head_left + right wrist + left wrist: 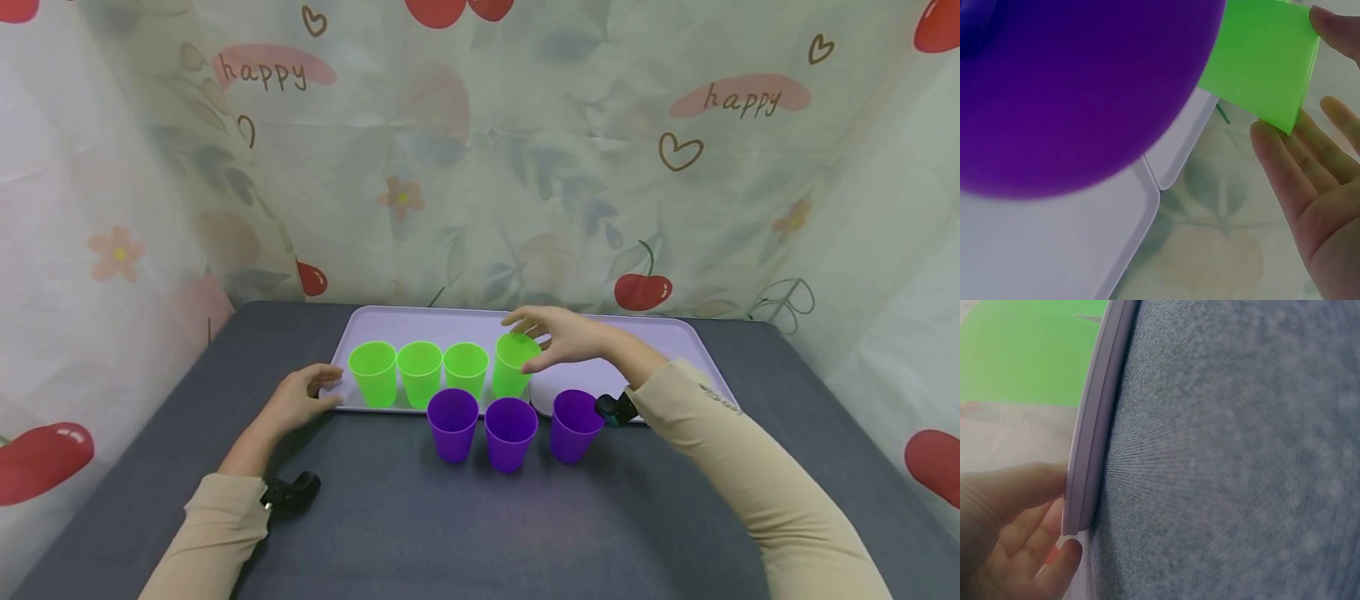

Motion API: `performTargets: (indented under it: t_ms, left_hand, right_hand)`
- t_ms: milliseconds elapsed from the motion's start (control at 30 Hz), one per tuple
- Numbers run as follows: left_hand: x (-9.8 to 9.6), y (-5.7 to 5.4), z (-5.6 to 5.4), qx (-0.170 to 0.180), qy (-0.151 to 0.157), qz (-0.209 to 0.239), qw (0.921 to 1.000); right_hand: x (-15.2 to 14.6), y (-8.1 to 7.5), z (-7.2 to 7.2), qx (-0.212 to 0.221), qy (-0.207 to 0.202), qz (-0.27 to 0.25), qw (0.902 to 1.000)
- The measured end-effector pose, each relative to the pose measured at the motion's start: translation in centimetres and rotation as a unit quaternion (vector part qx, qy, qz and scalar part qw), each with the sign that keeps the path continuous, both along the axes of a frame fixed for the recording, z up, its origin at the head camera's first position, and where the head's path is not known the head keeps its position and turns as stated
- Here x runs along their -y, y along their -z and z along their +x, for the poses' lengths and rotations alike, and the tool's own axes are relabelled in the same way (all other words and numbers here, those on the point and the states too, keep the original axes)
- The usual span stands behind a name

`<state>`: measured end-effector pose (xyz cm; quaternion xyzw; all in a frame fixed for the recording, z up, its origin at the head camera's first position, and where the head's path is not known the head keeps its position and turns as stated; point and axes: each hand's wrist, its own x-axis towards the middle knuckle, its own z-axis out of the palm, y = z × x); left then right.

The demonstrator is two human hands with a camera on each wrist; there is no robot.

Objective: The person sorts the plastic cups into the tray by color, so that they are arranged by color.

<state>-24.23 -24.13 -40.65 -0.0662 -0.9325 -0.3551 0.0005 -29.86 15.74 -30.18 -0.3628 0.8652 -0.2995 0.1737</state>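
Four-in-a-row bright green cups are several in number, standing on the left lilac tray [420, 319]. My right hand [566, 335] holds the rightmost green cup [510, 367] near its rim, thumb on the near side and fingers on the far side. In the right wrist view, the thumb and fingertips meet opposite edges of that cup [1266, 62]. My left hand [296, 400] rests at the left tray's left end, with relaxed fingers. Its thumb [1035, 481] touches the tray's rim [1094, 425] in the left wrist view. Nearest to it stands the leftmost green cup [373, 375].
Three purple cups, left [453, 427], middle [511, 435] and right [574, 427], stand on the dark table [390, 517] in front of the trays. A second lilac tray [645, 333] adjoins on the right, under my right forearm. A patterned curtain [495, 167] hangs behind.
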Motion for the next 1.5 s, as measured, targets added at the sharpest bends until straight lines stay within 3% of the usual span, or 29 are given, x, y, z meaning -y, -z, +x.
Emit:
performTargets:
  t_ms: [267,1133,1300,1500]
  left_hand:
    - [0.0,0.0,0.0,-0.002,0.005,0.004,1.0]
    - [-0.1,0.2,-0.1,-0.008,0.001,0.006,0.9999]
    - [-0.2,0.1,0.0,-0.008,0.001,0.007,0.9999]
    - [-0.2,0.0,0.2,-0.01,-0.001,0.005,0.9999]
  right_hand:
    - [0.8,0.2,0.3,0.012,-0.011,0.029,0.9995]
    - [0.8,0.6,0.4,0.027,-0.027,0.045,0.9982]
    - [0.2,0.1,0.6,0.023,-0.008,0.02,0.9995]
    - [-1.4,-0.7,0.9,-0.025,0.018,-0.025,0.9992]
